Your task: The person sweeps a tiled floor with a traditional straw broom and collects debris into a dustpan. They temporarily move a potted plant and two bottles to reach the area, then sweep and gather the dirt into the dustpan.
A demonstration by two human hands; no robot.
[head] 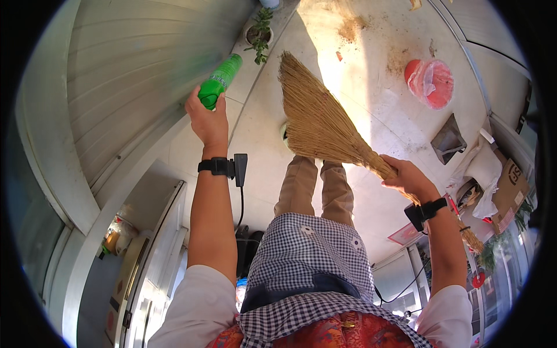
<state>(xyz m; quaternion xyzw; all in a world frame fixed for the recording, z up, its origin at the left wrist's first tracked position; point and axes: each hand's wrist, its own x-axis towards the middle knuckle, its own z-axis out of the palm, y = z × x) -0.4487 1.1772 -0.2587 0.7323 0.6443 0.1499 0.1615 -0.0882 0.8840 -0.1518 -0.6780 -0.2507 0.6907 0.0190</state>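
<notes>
My left hand (209,115) grips a green spray can or bottle (221,79) by its capped end, close to the pale panelled wall on the left. Printing runs along its side. In my right hand (409,176) is the handle of a straw hand broom (324,115). Its wide bristle head fans out towards the upper left, above the floor in front of my legs and partly covering my feet. The handle's bound end (472,239) passes under my right wrist and sticks out behind it.
A potted succulent (260,37) stands along the left wall. Loose brown dirt (351,28) lies on the tiled floor (265,117). To the right are a red lined bin (431,82), a metal dustpan (449,140) and a cardboard box (512,191). A white door (152,261) stands at lower left.
</notes>
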